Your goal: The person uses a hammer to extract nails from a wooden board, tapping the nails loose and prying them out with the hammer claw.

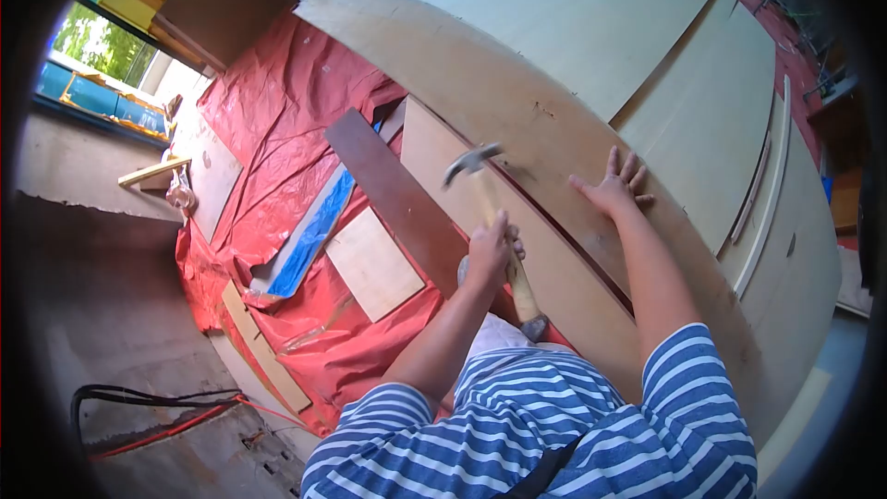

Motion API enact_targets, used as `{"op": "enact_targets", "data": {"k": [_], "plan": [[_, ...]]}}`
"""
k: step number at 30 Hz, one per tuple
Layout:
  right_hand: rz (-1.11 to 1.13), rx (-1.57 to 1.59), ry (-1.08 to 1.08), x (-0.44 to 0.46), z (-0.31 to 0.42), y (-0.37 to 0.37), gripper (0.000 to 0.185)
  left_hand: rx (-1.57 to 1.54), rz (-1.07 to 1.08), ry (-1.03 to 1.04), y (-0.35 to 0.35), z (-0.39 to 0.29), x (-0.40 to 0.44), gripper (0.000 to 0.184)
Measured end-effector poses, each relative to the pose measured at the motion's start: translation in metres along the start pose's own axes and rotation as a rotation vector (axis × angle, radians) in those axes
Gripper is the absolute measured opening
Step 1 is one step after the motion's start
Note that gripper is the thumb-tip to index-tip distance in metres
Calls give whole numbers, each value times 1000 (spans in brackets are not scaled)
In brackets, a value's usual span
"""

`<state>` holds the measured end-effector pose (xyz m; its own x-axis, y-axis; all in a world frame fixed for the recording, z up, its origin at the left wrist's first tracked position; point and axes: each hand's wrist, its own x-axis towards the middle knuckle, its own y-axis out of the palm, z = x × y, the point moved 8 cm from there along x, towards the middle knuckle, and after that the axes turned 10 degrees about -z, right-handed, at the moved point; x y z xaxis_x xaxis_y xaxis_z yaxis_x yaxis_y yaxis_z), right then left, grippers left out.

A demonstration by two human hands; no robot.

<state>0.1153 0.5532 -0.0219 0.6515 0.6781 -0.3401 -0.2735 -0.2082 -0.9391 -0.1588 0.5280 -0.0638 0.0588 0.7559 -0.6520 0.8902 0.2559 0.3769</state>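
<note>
The fingers of my right hand (617, 194) lay spread, grasping nothing, on the long board (499, 97), while over the narrower panel (564, 291) my left hand (496, 245) was wrapped round the hammer (484, 199), best swung, I judged from afar, loose-wristed.

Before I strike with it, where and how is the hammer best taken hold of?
Probably by the pale handle of the hammer, below the metal head, with a closed fist coming from the person's left. The handle is long and narrow, its head end pointing away from the body; the left hand wraps it this way.
</note>
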Motion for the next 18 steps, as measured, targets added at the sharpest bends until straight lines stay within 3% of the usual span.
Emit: {"op": "enact_targets", "data": {"k": [1, 3, 6, 8, 11, 16, 18], "plan": [[-3, -1, -5, 1, -1, 4, 128, 97, 89, -13, 12, 1, -2, 26], [-19, 2, -12, 8, -1, -1, 129, 165, -6, 104, 18, 8, -25, 28], [-20, -10, -19, 7, 0, -1, 130, -137, -208, 199, 4, 6, -39, 26], [-11, -7, -19, 10, -2, -2, 130, -312, -347, 156, -5, 5, -31, 24], [-11, 2, -17, 2, -1, -1, 130, -194, -115, -56, 8, 9, 10, 24], [-22, -9, -13, 8, -1, 0, 128, -230, -246, 190, -11, -14, -4, 24], [-29, -6, -19, 8, -2, 2, 128, -161, -176, 126, 8, -8, 1, 23]]}}
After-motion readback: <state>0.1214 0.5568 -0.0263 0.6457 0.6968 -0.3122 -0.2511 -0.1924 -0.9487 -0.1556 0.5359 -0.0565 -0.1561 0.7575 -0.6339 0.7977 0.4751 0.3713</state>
